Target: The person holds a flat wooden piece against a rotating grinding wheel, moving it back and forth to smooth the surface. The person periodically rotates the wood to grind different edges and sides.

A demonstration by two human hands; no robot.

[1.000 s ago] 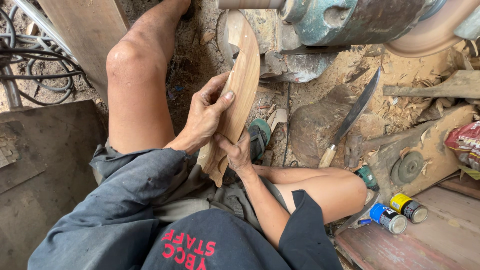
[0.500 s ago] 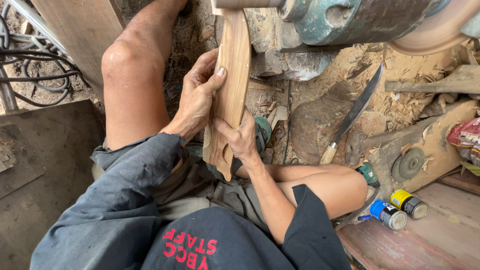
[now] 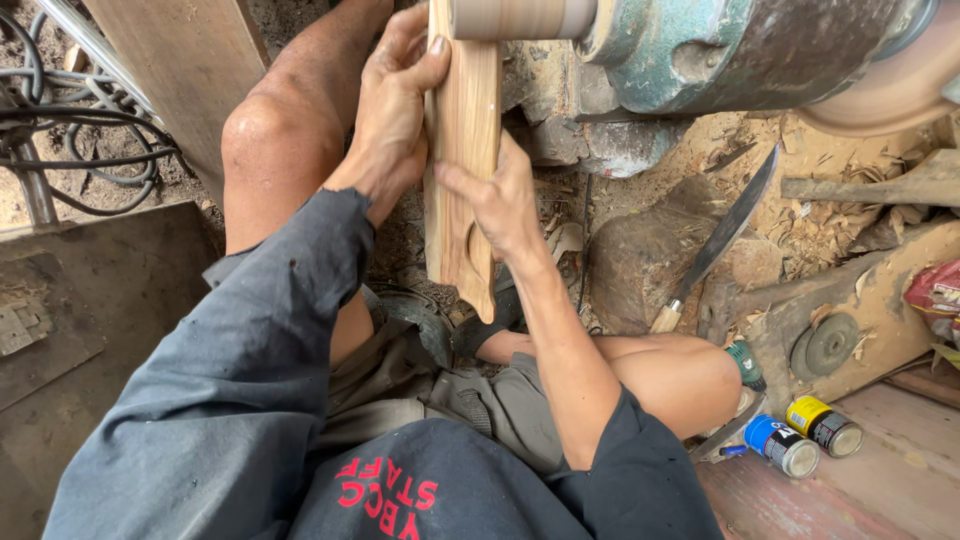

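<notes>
Wood piece [image 3: 462,170], long, flat and pale, stands almost straight up in the middle of the view, up toward twelve o'clock. Its top end sits right under a round spinning drum [image 3: 520,17] that sticks out of a big green machine [image 3: 740,50]. I cannot tell if the wood touches the drum. Its bottom end has a curved notch cut in it (like a little bite).

Left hand [image 3: 390,110] is closed around the left edge of the wood, at about eleven o'clock from the middle, with the thumb lying across the front face. Right hand [image 3: 505,205] presses on the wood lower down, on its right edge, fingers laid flat on the front and the thumb side wrapped behind. Both hands are gripping the wood.

One bare knee [image 3: 265,140] is up at ten o'clock. The other bare knee [image 3: 690,380] is at four o'clock. The person wears a dark grey shirt.

At three o'clock a long knife [image 3: 725,235] with a pale handle leans on a dusty block. Wood chips lie all about there. Down at five o'clock two small cans [image 3: 805,435] lie side by side, one blue and one yellow. Black cables [image 3: 70,110] curl at nine to ten o'clock, beside a wide plank [image 3: 190,60].
</notes>
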